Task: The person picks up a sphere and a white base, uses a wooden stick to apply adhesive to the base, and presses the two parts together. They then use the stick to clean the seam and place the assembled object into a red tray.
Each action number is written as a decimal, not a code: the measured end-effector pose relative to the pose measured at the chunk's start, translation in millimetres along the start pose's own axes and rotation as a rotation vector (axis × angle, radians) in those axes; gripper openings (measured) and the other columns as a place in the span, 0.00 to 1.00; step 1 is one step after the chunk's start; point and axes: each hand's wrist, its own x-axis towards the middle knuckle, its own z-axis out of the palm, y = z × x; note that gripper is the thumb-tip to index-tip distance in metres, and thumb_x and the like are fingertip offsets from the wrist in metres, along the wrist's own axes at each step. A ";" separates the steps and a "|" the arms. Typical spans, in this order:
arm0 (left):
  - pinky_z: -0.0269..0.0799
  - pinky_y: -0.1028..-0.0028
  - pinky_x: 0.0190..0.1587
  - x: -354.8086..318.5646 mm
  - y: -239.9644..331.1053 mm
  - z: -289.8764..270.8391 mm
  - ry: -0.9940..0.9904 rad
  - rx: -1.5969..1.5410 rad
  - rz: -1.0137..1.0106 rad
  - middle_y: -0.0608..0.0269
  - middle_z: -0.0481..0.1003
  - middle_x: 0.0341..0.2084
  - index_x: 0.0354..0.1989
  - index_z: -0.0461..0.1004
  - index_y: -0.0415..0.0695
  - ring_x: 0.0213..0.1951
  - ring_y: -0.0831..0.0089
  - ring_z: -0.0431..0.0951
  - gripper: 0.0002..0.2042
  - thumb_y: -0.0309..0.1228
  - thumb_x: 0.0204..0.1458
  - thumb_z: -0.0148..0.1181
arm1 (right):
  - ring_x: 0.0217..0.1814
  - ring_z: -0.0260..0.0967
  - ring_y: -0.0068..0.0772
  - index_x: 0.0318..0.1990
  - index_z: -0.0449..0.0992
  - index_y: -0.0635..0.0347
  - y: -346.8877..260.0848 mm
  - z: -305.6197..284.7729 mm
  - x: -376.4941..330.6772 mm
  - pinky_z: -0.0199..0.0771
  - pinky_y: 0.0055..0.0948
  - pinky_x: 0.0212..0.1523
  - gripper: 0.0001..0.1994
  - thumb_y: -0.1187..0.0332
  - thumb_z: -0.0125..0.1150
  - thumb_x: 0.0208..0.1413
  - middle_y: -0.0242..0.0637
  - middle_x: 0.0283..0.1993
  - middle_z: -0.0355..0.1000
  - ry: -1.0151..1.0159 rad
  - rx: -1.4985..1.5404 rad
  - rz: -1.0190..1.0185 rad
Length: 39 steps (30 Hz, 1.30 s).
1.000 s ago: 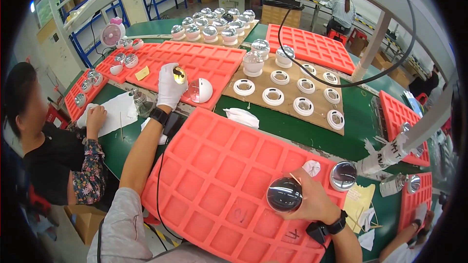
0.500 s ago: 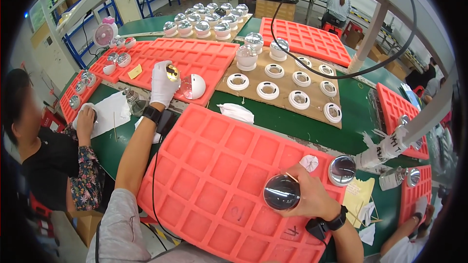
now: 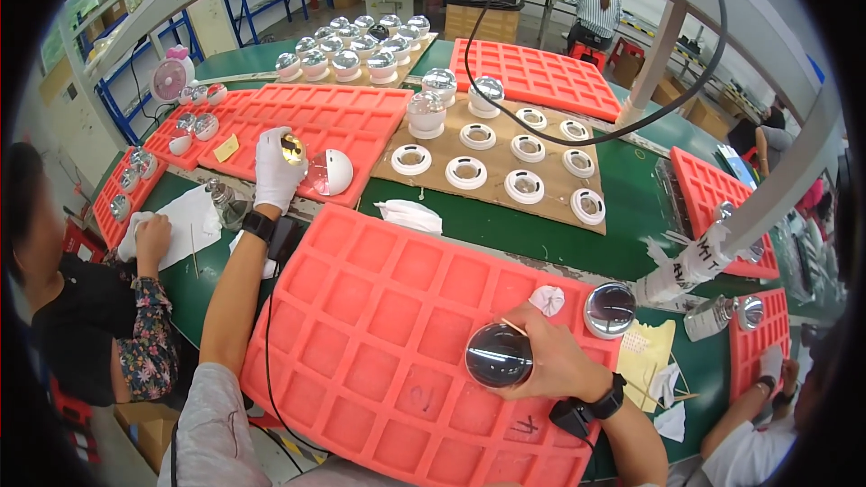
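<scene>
My left hand [image 3: 278,182], in a white glove, is closed on a round shiny piece with gold reflections [image 3: 293,150]. It is held above a red foam tray [image 3: 307,113], next to a half-white, half-clear globe [image 3: 338,171]. Bare, my right hand [image 3: 561,359] grips a dark mirrored globe [image 3: 499,356] over the near red foam tray [image 3: 370,370]. A thin wooden stick [image 3: 514,328] shows between that hand and the globe. Beyond the hand, a second mirrored globe [image 3: 610,310] sits at the tray's right corner, beside a crumpled white cloth [image 3: 547,300].
White rings [image 3: 465,172] and a few globes on white bases lie on a cardboard sheet [image 3: 433,162]. More globes [image 3: 345,65] stand far left. A black cable [image 3: 469,63] hangs ahead; a taped post [image 3: 681,271] rises at right. Co-workers sit left [image 3: 81,325] and right [image 3: 758,451].
The whole view has shifted, so the scene sits farther left in the picture. Both hands keep their holds, with little movement relative to the trays.
</scene>
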 end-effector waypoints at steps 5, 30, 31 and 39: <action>0.72 0.59 0.58 1.8 2.5 -1.1 -0.007 -0.016 -0.002 0.49 0.72 0.50 0.54 0.71 0.42 0.54 0.49 0.73 0.30 0.20 0.37 0.72 | 0.49 0.78 0.48 0.62 0.63 0.55 -1.3 -1.3 0.1 0.81 0.40 0.38 0.44 0.58 0.83 0.38 0.40 0.55 0.70 -0.001 -0.007 0.006; 0.72 0.58 0.57 1.2 0.4 -0.3 -0.016 0.000 -0.011 0.50 0.73 0.51 0.54 0.72 0.43 0.54 0.49 0.73 0.28 0.21 0.40 0.72 | 0.53 0.78 0.46 0.59 0.65 0.59 -6.9 -3.3 1.3 0.80 0.37 0.48 0.42 0.59 0.85 0.37 0.42 0.53 0.71 -0.011 -0.015 0.047; 0.72 0.58 0.57 2.0 -1.5 0.1 -0.016 0.003 -0.017 0.50 0.73 0.51 0.54 0.72 0.43 0.54 0.49 0.73 0.28 0.21 0.40 0.72 | 0.54 0.79 0.45 0.58 0.65 0.59 -8.1 -4.2 1.4 0.80 0.36 0.52 0.42 0.60 0.86 0.36 0.42 0.53 0.72 -0.011 -0.007 0.075; 0.72 0.57 0.58 -0.3 -1.3 2.1 -0.043 -0.024 -0.055 0.48 0.72 0.51 0.54 0.72 0.44 0.55 0.47 0.72 0.30 0.21 0.37 0.73 | 0.54 0.79 0.45 0.58 0.65 0.60 -7.5 -3.2 2.3 0.79 0.36 0.53 0.42 0.62 0.86 0.35 0.42 0.52 0.73 0.000 0.013 0.051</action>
